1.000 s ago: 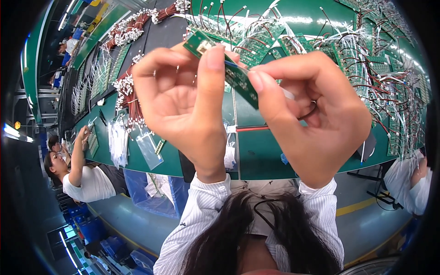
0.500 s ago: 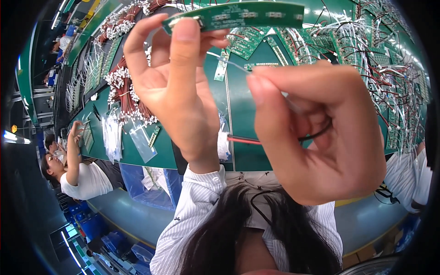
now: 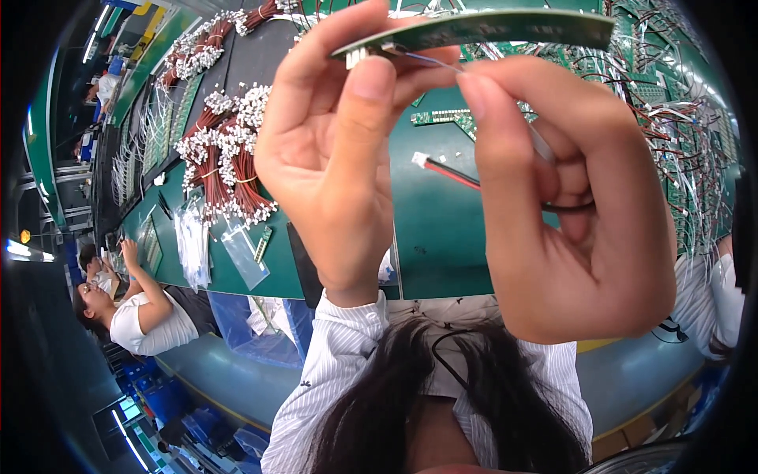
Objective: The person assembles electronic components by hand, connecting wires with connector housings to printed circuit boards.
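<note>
My left hand (image 3: 335,170) is raised and pinches the left end of a long, narrow green circuit board (image 3: 505,28), seen almost edge-on. White connectors (image 3: 358,57) stick out from the board beside the thumb. Close on the right, my right hand (image 3: 584,213) has its thumb and forefinger closed on a thin pale wire (image 3: 430,60). That wire's far end reaches the board near my left thumb; whether it is seated there I cannot tell. A red-and-black cable (image 3: 454,173) with a white plug also passes through my right hand's curled fingers.
Bundles of brown wires with white plugs (image 3: 225,158) lie at the left of the green table (image 3: 434,253). Nearer are white strips (image 3: 192,245) and a clear bag (image 3: 246,257). Wired boards (image 3: 687,158) crowd the right side. A co-worker (image 3: 150,316) sits at the left.
The board has moved right and tipped from showing its face to nearly edge-on. Both hands shifted right, and the wire's end now meets the board. The red-and-black cable's white plug has come into sight.
</note>
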Tool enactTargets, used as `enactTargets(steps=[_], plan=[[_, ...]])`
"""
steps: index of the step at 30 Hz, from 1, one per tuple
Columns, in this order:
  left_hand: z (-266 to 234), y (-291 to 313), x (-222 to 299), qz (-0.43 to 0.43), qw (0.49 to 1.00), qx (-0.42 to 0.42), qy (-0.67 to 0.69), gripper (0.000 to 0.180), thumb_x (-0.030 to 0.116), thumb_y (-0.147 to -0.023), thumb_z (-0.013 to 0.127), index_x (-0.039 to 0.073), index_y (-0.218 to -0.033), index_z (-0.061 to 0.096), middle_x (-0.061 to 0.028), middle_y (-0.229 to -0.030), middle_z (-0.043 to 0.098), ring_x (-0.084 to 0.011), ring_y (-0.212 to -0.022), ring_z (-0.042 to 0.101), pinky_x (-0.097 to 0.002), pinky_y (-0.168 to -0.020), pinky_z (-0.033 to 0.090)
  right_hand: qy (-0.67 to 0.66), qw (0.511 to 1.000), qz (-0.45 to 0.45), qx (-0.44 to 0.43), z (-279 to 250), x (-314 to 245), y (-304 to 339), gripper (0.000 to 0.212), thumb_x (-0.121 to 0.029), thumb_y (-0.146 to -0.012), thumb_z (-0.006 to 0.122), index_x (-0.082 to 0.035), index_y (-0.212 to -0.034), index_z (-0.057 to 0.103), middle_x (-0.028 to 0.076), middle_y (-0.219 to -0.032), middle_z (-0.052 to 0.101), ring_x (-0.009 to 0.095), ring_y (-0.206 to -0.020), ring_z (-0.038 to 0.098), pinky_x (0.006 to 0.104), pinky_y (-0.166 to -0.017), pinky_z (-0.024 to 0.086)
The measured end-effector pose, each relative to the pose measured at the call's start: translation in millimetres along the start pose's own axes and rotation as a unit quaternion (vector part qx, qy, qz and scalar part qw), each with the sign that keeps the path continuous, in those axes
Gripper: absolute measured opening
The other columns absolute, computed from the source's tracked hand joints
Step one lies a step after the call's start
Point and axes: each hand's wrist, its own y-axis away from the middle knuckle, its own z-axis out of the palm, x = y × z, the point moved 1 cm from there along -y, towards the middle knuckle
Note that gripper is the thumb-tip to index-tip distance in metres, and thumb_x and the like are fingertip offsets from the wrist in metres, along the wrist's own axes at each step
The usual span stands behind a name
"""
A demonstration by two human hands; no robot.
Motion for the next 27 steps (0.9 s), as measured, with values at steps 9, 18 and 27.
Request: enactTargets(steps=[9, 18, 27], plan=[[2, -1, 4, -0.003, 0.999, -0.04, 0.008, 0.031, 0.005, -0.088, 0.051, -0.008, -0.115, 0.043, -0.0192, -0.1, 0.056, -0.0264, -0.086, 0.06, -0.0357, -0.078, 0.051, 0.107, 0.993, -0.05, 0.005, 7, -2, 1, 0.014, 0.012, -0.072, 0.064, 0.005, -0.084, 0.062, 0.004, -0.074, 0.062, 0.002, -0.048, 0.039, 0.0145, -0.039, 0.029], [0, -1, -5, -0.006, 0.997, -0.076, 0.019, 0.044, 0.011, -0.09, 0.05, -0.007, -0.127, 0.034, -0.0134, -0.109, 0.056, -0.0148, -0.091, 0.057, -0.0229, -0.082, 0.046, 0.205, 0.975, -0.084, 0.02, 7, -1, 1, 0.013, 0.013, -0.068, 0.066, 0.007, -0.08, 0.063, 0.006, -0.072, 0.064, 0.007, -0.045, 0.039, 0.018, -0.038, 0.03], [1, -1, -3, 0.016, 0.998, -0.057, 0.024, 0.035, 0.006, -0.09, 0.046, -0.009, -0.121, 0.041, -0.0193, -0.106, 0.055, -0.021, -0.093, 0.057, -0.0329, -0.082, 0.049, 0.2, 0.974, -0.108, 0.007, 3, 6, 1, 0.014, 0.012, -0.068, 0.067, 0.007, -0.08, 0.063, 0.007, -0.072, 0.063, 0.006, -0.045, 0.038, 0.0178, -0.039, 0.029]])
